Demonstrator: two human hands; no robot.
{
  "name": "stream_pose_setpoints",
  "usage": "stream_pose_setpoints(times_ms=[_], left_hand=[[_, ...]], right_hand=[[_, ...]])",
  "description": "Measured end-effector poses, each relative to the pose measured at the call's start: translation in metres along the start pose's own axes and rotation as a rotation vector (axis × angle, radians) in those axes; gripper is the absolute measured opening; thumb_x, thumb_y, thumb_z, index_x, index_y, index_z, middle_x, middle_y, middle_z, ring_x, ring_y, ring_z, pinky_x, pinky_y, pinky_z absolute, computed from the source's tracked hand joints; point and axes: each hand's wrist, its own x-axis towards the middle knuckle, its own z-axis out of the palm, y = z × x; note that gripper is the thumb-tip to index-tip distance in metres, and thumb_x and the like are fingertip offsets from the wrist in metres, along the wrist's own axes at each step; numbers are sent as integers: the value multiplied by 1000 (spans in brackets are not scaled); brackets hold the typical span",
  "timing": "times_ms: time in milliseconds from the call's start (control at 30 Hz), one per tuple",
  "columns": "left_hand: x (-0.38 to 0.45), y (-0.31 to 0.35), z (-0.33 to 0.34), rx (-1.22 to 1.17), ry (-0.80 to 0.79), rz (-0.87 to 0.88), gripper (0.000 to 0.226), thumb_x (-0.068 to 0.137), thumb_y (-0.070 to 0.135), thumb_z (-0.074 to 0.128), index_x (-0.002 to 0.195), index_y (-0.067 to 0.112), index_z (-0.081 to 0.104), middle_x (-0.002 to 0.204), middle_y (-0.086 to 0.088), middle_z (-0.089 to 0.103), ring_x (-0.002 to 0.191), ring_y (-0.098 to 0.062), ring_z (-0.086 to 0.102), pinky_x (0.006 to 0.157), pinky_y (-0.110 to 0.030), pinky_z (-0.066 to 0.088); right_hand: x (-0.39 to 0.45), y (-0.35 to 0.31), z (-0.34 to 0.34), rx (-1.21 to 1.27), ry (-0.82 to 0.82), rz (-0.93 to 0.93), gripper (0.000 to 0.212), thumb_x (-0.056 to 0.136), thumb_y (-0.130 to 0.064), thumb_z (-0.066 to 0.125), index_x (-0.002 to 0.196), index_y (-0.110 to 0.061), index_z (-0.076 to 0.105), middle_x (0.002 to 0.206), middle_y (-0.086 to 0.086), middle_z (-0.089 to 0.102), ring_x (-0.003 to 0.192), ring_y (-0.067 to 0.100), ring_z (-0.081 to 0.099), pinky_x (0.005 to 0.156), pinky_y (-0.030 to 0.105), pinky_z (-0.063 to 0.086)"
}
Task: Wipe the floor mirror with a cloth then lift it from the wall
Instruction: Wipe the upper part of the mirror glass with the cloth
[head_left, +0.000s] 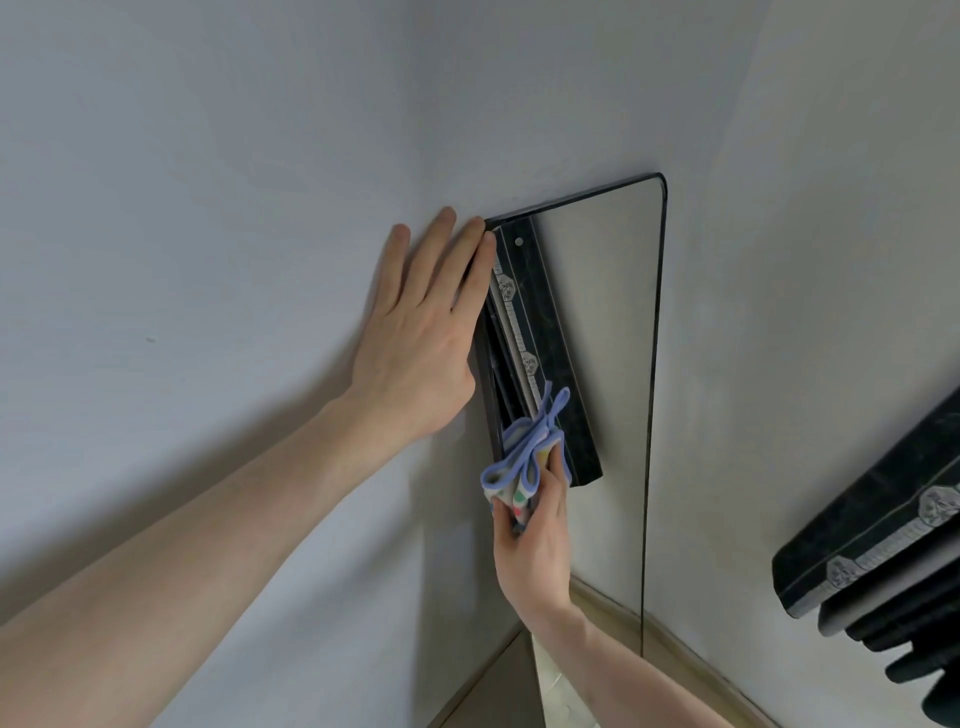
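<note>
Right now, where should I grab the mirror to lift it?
Probably by its two long side edges, one hand from each side. The mirror is tall, thin and leans flat against the wall. The left hand already rests at its upper left edge; the right hand holds the cloth and would have to free itself first.

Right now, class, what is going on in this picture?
A person is cleaning a floor mirror that leans against a white wall. The left hand lies flat and open on the wall, fingers touching the mirror's upper left edge. The right hand has its grip closed on a bunched cloth with blue trim, pressed near the mirror's left edge. The mirror has not been lifted away yet.
</note>
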Motion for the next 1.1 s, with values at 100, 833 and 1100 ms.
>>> stream_pose_setpoints(times_ms=[100,833,1100], left_hand=[[-1,0,-1,5,-8,-2,91,76,11,45,162,2,16,171,-14,16,159,-36,6,125,-52,-14],[0,-1,2,7,5,-8,89,78,10,46,162,3,15,171,-14,16,159,-35,6,126,-51,-13],[0,0,0,9,-12,-4,90,77,12,42,162,2,16,171,-14,15,159,-36,6,125,-52,-14]], right_hand=[[-25,24,0,0,-58,133,85,99,-18,65,154,-54,12,168,-20,17,140,8,50,90,24,58],[23,2,-1,-70,-120,-81,83,104,-32,51,164,-35,-5,170,-24,-11,160,25,16,119,56,39],[-34,65,-1,-94,-264,241,87,105,-32,50,160,-43,-15,170,-2,16,118,7,59,94,17,50]])
